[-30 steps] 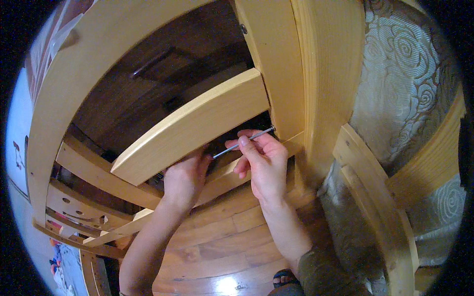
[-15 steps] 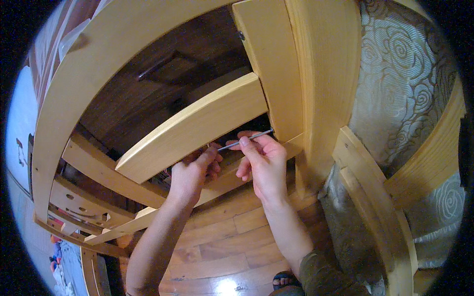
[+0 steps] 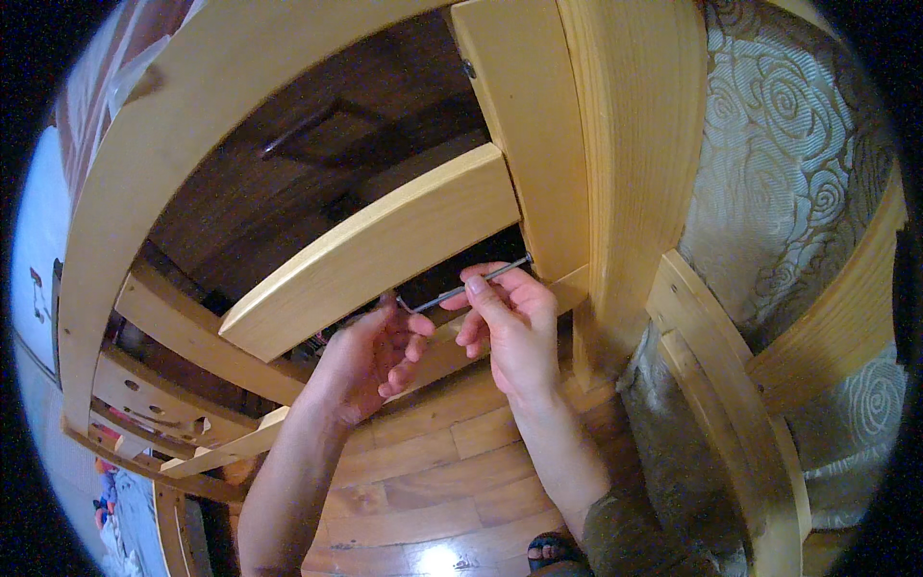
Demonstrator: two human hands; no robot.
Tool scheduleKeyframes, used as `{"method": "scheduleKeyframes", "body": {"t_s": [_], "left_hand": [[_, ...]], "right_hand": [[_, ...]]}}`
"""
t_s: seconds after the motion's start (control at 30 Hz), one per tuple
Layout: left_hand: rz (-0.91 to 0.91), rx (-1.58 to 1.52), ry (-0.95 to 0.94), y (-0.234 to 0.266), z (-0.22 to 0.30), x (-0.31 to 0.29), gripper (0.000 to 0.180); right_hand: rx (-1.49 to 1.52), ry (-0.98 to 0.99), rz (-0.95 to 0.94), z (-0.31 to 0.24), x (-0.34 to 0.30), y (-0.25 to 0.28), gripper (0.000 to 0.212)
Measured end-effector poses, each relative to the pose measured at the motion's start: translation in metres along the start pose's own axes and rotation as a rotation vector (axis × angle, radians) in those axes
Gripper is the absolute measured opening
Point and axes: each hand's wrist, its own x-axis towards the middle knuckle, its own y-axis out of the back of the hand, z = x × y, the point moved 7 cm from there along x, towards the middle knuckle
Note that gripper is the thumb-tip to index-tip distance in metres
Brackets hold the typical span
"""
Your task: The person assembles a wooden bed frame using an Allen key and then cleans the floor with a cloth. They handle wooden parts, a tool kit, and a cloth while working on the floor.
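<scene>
A long grey hex key (image 3: 437,299) runs slantwise below a curved wooden slat (image 3: 375,245). Its far tip meets the inner edge of the upright wooden post (image 3: 538,144). Between thumb and fingers, my right hand (image 3: 519,327) pinches the shaft near that tip. My left hand (image 3: 361,361) is at the key's short bent end, its fingers loosely apart and not closed round it. Whether a left fingertip touches the bend is hard to see. The fastener at the key's tip cannot be made out.
More wooden rails (image 3: 216,351) of the frame extend to the left. Patterned grey-green fabric (image 3: 779,144) covers furniture on the right, beside a curved wooden piece (image 3: 731,385). Below is a wooden plank floor (image 3: 413,481), with a sandalled foot (image 3: 550,550) on it.
My left fingers have opened from their grip on the key and the hand has dropped back slightly, exposing the bent end. My right hand keeps its pinch in almost the same place.
</scene>
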Motion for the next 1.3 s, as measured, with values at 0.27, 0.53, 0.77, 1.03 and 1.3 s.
{"method": "scheduleKeyframes", "body": {"t_s": [0.27,0.53,0.77,1.03,1.3], "left_hand": [[-0.150,-0.567,0.240,-0.018,-0.011,0.003,0.024],[-0.005,0.348,-0.274,-0.012,-0.004,0.000,0.019],[0.025,0.457,-0.278,-0.010,-0.004,-0.001,0.020],[-0.117,0.232,0.017,-0.020,-0.004,0.003,0.018],[0.059,0.675,-0.363,-0.024,0.000,-0.002,0.022]], "right_hand": [[-0.029,0.004,-0.008,0.000,-0.001,0.002,0.018],[-0.156,-0.006,-0.027,-0.003,-0.005,0.001,0.016],[0.108,-0.015,-0.006,0.006,-0.001,-0.003,0.017],[0.107,0.026,-0.041,0.002,0.000,0.004,0.019],[0.100,0.042,0.008,0.006,-0.003,0.002,0.016]]}}
